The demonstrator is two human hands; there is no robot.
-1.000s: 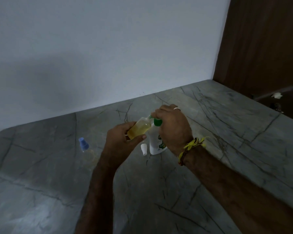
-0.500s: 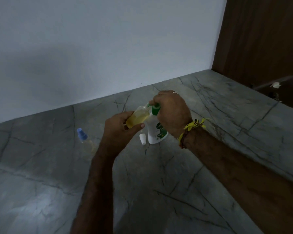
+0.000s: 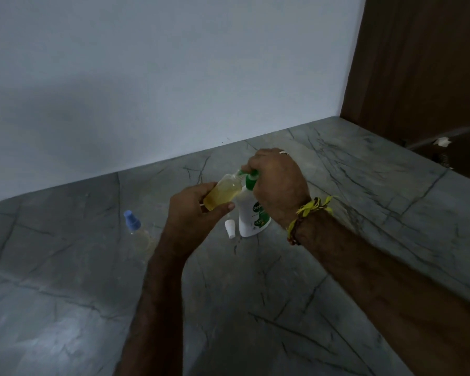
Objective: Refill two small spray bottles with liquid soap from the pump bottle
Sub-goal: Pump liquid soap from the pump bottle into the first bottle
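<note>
The pump bottle [image 3: 254,217], white with a green label and a green pump head, is standing upright on the grey veined stone counter [image 3: 337,267], well in from the counter's edges and short of the pale wall [image 3: 174,77]. The right hand [image 3: 277,185] is closing over the pump head from above, its fingers curling round the green top; a ring is showing on one finger and a yellow thread band [image 3: 312,210] is sitting at the wrist. The left hand [image 3: 193,213] is gripping a small clear spray bottle [image 3: 223,194] round its lower body, thumb lying across the near side. That bottle is tilting, its open neck leaning up against the pump's spout, and yellowish liquid is filling most of it. Whether soap is flowing at this instant cannot be told. The two hands are working close together, almost touching at the spout.

A small white cap [image 3: 229,229] is standing on the counter just beside the pump bottle's base, on its left. Well apart to the left, a second small spray bottle [image 3: 136,229] with a blue cap is resting on the counter; its clear body is blurring into the stone. A dark wooden panel [image 3: 423,63] is rising at the far right.
</note>
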